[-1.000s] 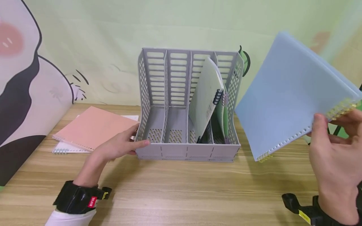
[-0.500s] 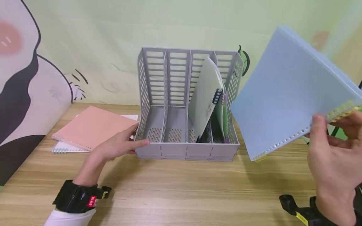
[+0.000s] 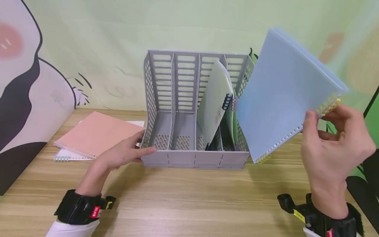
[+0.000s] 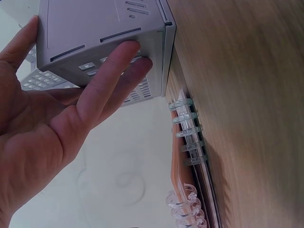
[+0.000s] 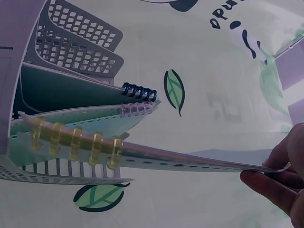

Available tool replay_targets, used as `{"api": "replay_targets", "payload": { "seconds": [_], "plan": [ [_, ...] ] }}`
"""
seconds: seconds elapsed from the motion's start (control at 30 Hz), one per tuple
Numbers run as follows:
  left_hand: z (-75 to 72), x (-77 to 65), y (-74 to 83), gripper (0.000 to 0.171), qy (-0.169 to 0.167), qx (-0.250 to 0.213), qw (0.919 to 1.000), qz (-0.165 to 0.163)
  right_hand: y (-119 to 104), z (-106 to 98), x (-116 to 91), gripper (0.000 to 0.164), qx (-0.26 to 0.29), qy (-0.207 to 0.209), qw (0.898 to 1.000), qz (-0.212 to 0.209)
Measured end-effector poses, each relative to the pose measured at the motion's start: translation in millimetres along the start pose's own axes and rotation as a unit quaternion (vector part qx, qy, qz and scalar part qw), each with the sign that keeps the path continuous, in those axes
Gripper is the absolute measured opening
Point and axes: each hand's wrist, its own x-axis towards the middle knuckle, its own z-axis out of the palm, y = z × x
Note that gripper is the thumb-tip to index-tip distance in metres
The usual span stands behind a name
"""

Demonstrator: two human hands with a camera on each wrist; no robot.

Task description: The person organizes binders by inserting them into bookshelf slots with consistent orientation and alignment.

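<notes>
A red tag on the left wrist strap bears white letters too small to read surely; the print on the black-coil notebook is likewise too small. In the right wrist view, letters on the backdrop run off the top edge.

Five notebooks show. The blue notebook is pinched between thumb and fingers of the right hand, raised and tilted, left of that hand and just beside the right end of the rack; whether they touch, I cannot tell. Of the rack's four slots, the third holds the black-coil notebook, leaning right, and the fourth the purple-coil notebook. The pink notebook lies on the white notebook on the worktop. The left hand rests on the rack's left front corner, fingers straight along the side wall. The hands are well apart.
</notes>
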Motion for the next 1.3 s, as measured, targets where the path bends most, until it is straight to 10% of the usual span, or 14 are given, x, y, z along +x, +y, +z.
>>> {"api": "replay_targets", "payload": {
  "seconds": [1.3],
  "plan": [
    [1.2, -1.3, 1.3, 0.085, 0.006, 0.008, 0.9999, -0.002, 11, 69, 10, 0.012, -0.037, -0.133, 0.988, -0.07]
  ]
}}
